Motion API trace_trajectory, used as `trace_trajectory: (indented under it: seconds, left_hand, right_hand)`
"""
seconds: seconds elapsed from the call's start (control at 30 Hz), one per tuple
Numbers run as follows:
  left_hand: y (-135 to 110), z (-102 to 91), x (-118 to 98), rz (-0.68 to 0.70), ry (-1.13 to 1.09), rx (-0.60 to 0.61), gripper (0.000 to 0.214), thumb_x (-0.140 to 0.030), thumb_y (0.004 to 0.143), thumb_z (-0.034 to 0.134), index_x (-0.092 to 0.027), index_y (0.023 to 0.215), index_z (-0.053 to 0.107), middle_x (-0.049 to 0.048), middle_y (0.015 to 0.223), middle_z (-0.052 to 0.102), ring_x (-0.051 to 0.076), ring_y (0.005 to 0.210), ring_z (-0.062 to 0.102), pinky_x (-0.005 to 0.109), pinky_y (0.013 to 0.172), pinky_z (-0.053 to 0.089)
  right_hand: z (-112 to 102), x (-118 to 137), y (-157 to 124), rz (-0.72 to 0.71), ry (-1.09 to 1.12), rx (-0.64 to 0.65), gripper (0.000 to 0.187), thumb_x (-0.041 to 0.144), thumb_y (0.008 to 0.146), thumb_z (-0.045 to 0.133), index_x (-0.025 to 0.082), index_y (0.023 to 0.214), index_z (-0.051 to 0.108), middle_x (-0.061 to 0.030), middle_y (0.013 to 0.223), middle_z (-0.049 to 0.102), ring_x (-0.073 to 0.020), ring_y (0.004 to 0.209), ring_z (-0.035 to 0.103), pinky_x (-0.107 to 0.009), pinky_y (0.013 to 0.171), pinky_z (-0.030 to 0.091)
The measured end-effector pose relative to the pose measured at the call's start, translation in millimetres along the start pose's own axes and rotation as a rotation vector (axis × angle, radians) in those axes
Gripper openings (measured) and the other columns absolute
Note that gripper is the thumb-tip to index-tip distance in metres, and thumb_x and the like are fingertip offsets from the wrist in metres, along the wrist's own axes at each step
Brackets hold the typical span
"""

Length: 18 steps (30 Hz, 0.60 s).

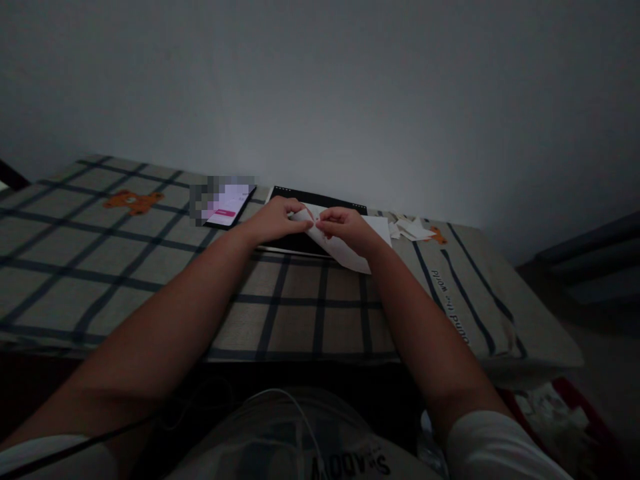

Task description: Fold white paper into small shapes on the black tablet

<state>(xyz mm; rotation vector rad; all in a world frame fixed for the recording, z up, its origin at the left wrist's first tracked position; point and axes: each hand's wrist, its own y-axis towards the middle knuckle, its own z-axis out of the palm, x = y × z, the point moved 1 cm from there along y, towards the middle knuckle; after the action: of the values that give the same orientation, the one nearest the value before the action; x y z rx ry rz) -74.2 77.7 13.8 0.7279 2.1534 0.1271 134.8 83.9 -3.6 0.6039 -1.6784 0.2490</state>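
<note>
My left hand (pixel 277 220) and my right hand (pixel 345 227) meet over a white sheet of paper (pixel 350 250) that lies partly on a black board (pixel 320 200). Both hands pinch the paper's upper edge, fingertips almost touching each other. The sheet's lower corner sticks out toward me past my right wrist. The room is dim and the fold lines are hard to make out.
A phone (pixel 227 203) with a lit screen lies left of the board. Small white paper scraps (pixel 413 229) sit to the right. A checked cloth (pixel 125 267) with an orange bear print (pixel 133 200) covers the table, which stands against a plain wall.
</note>
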Motion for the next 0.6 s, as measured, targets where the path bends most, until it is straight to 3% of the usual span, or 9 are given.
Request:
trace_trajectory:
  seconds: [0.6]
  left_hand:
    - [-0.7, 1.6, -1.3, -0.014, -0.042, -0.002, 0.029, -0.044, 0.075, 0.066, -0.018, 0.083, 0.073, 0.0028, 0.088, 0.072, 0.020, 0.088, 0.065, 0.032, 0.085, 0.049]
  right_hand:
    - [2.2, 5.3, -2.3, 0.000, -0.043, 0.007, 0.025, 0.039, 0.071, 0.077, 0.018, 0.082, 0.067, 0.0000, 0.079, 0.064, -0.0124, 0.071, 0.053, -0.028, 0.069, 0.044]
